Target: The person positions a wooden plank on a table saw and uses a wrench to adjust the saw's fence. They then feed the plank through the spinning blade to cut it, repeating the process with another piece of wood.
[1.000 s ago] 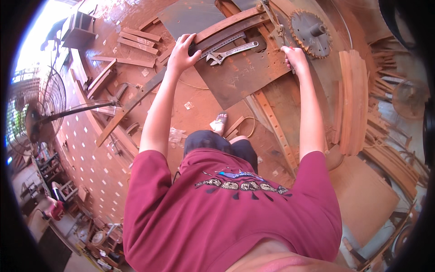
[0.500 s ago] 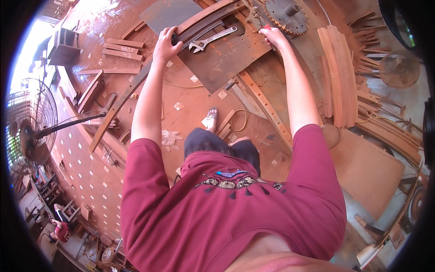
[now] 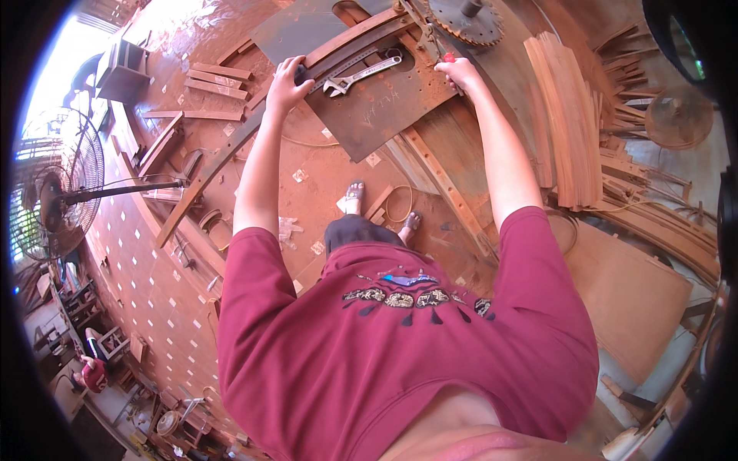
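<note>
"What's the work laid on?"

"A flat, dark grey metal tabletop (image 3: pixel 380 123), dusted with reddish sawdust. A silver steel adjustable wrench (image 3: pixel 361 77) lies on it, just beside a long, curved, reddish-brown wooden rail (image 3: pixel 354 41). Past the right end of the rail sits a round, toothed steel saw blade (image 3: pixel 467 23)."

"And the room around us?"

"Reddish floor (image 3: pixel 165 307) with small white diamonds, brown wooden offcuts (image 3: pixel 217 83) scattered over it, a black wire-cage fan (image 3: pixel 58 192) at the left, and a stack of pale reddish wooden strips (image 3: pixel 569 123) to the right. Another person in a dark red top (image 3: pixel 94 375) is far off at the lower left."

"How are the hands held?"

"Both arms reach forward, well apart. The right hand (image 3: pixel 460 74) is closed round a small red-ended tool (image 3: pixel 449 58), at the right side of the tabletop near the saw blade. The left hand (image 3: pixel 287 86) is at the rail's near end, fingers bent by a black rounded knob (image 3: pixel 300 74); I can't fairly tell whether it grips anything, with the palm hidden."

"Anything different from half a second ago?"

"Two sandalled feet (image 3: pixel 354 197) show now, where only one did. Both hands have kept their places along the tabletop, and the wrench hasn't shifted on it."
</note>
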`<move>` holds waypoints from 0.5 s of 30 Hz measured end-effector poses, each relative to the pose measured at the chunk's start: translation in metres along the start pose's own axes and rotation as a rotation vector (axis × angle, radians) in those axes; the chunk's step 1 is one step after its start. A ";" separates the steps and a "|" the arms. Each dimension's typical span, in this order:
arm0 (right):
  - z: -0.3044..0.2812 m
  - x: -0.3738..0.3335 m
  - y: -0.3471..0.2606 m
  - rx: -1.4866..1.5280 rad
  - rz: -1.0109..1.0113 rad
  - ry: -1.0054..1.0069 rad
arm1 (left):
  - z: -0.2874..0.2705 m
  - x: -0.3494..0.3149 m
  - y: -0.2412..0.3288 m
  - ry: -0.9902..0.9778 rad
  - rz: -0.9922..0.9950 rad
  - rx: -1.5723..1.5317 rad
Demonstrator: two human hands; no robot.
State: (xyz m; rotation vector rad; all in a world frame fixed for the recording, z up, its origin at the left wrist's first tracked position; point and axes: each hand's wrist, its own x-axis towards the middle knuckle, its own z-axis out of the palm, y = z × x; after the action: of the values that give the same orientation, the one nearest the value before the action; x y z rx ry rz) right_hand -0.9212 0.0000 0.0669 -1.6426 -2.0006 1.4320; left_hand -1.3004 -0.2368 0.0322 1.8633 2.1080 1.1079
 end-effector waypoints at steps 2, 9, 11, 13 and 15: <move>-0.009 -0.013 0.016 -0.044 -0.016 0.003 | 0.006 -0.013 0.021 0.003 0.005 -0.010; -0.037 -0.080 0.069 0.140 0.000 -0.023 | 0.027 -0.066 0.092 -0.011 -0.022 -0.026; -0.044 -0.094 0.081 0.098 0.008 -0.015 | 0.033 -0.083 0.110 -0.012 -0.033 -0.016; -0.049 -0.112 0.100 0.085 -0.002 -0.010 | 0.039 -0.097 0.126 -0.004 -0.035 -0.007; -0.055 -0.127 0.120 -0.024 -0.014 0.081 | 0.047 -0.111 0.143 0.019 -0.033 -0.003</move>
State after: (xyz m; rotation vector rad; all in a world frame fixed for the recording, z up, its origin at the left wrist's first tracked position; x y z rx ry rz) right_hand -0.7594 -0.0848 0.0578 -1.6656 -1.9887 1.3192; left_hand -1.1328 -0.3195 0.0408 1.8174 2.1380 1.1257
